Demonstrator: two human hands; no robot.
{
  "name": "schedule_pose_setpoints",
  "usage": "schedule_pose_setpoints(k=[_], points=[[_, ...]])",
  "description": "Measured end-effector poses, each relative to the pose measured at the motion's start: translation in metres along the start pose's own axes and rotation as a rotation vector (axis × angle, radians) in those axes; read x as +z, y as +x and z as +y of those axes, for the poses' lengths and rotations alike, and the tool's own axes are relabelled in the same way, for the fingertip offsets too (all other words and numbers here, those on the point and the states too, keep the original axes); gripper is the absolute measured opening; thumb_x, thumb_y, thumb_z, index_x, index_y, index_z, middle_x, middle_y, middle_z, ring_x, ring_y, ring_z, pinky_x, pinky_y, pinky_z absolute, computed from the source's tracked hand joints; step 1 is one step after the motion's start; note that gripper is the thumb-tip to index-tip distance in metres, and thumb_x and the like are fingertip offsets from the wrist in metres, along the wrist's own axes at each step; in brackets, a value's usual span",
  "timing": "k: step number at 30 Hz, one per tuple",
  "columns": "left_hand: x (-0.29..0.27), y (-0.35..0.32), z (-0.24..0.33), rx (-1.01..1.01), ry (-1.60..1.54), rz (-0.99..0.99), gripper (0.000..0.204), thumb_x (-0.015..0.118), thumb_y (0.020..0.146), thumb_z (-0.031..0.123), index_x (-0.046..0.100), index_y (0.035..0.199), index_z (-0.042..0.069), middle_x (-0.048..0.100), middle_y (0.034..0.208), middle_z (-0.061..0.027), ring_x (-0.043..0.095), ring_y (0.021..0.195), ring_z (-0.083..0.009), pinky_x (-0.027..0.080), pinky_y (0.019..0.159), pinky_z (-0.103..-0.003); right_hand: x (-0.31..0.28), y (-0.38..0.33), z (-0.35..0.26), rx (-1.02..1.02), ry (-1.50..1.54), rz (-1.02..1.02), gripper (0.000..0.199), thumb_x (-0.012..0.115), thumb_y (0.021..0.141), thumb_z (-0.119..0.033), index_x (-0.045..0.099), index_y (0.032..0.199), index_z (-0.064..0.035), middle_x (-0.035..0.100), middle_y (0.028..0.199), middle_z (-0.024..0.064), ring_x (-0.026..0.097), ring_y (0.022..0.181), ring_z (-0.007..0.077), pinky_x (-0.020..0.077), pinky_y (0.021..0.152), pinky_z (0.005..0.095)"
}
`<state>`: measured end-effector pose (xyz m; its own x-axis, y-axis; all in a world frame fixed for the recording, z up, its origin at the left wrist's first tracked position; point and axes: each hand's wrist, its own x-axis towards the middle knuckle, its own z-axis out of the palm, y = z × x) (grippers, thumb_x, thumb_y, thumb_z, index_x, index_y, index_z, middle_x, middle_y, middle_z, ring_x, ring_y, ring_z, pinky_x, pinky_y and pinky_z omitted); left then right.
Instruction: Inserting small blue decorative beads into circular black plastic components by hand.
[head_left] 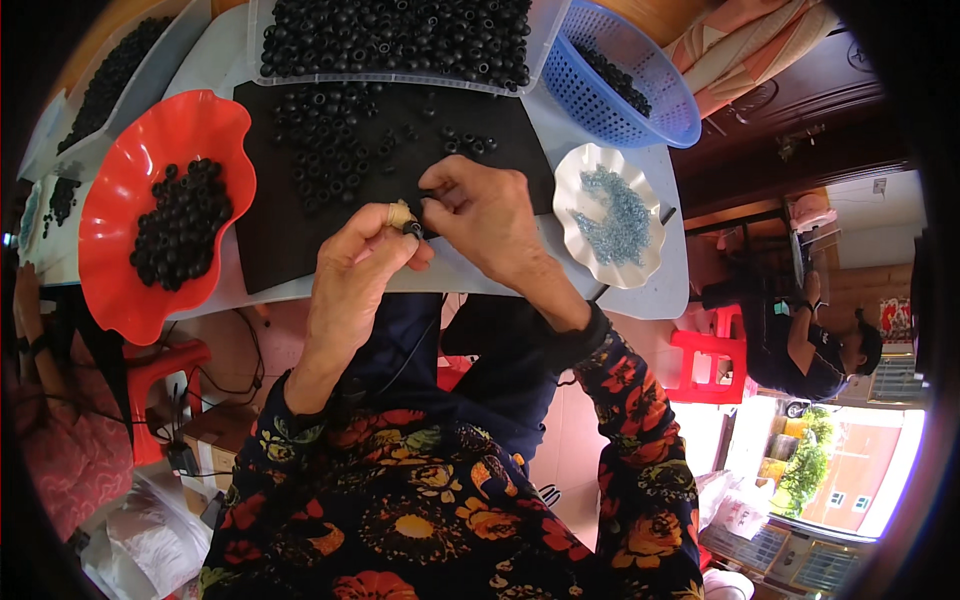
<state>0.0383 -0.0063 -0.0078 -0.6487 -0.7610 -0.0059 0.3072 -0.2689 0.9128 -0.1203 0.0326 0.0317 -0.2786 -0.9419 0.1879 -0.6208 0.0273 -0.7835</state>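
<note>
Over the near part of a black mat (262, 190), my two hands meet close together. Between thumb and fingers, my left hand (355, 255) pinches a small black bead (412, 229); one of its fingers wears a tan wrap (400, 213). Just beside it, my right hand (490, 215) is closed in a pinch, and whatever lies between its fingertips is too dark and small to make out. Loose black beads (335, 150) are spread on the mat beyond my hands. To the left, a red wavy-edged dish (110, 225) holds more black beads (182, 225).
A clear bin (400, 78) of black beads stands at the back. On the right are a blue perforated basket (665, 115) and a white scalloped dish (572, 215) with pale blue beads (615, 225). Red stools (708, 365) stand on the floor. Other people are at both sides.
</note>
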Motion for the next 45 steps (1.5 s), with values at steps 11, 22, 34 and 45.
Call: schedule_pose_setpoints(k=[11,22,34,45], points=[[0.015,0.005,-0.008,0.001,0.004,-0.090,0.018,0.053,0.089,0.002,0.059,0.104,-0.003,0.063,0.084,-0.0058,0.061,0.079,-0.0126,0.047,0.077,-0.026,-0.026,-0.036,-0.002,0.006,0.282,-0.069,0.018,0.065,0.077,-0.002,0.069,0.094,-0.0023,0.068,0.081,0.0076,0.066,0.070,0.0140,0.0532,0.067,0.0264],[0.022,0.005,-0.012,-0.011,0.060,-0.099,0.016,0.054,0.088,0.002,0.060,0.102,-0.002,0.063,0.084,-0.0055,0.061,0.079,-0.0119,0.048,0.077,-0.026,-0.027,-0.045,0.004,0.097,0.382,-0.027,0.018,0.062,0.079,-0.001,0.070,0.095,-0.0031,0.068,0.084,0.0079,0.064,0.071,0.0123,0.0520,0.067,0.0252],[0.029,0.002,-0.007,0.024,0.142,-0.034,0.018,0.055,0.085,-0.005,0.058,0.103,-0.004,0.064,0.086,-0.0045,0.060,0.081,-0.0086,0.048,0.077,-0.023,-0.018,-0.047,0.001,0.012,0.234,0.101,0.019,0.064,0.075,-0.002,0.069,0.094,-0.0025,0.066,0.077,0.0086,0.063,0.066,0.0138,0.0516,0.064,0.0249],[0.023,0.007,-0.008,0.002,0.049,-0.017,0.018,0.054,0.085,-0.002,0.060,0.102,-0.003,0.064,0.084,-0.0042,0.059,0.077,-0.0085,0.047,0.073,-0.022,-0.009,-0.052,-0.008,-0.137,0.104,0.171,0.031,0.061,0.074,0.002,0.066,0.104,-0.0039,0.061,0.090,0.0117,0.064,0.074,0.0218,0.0519,0.069,0.0315]])
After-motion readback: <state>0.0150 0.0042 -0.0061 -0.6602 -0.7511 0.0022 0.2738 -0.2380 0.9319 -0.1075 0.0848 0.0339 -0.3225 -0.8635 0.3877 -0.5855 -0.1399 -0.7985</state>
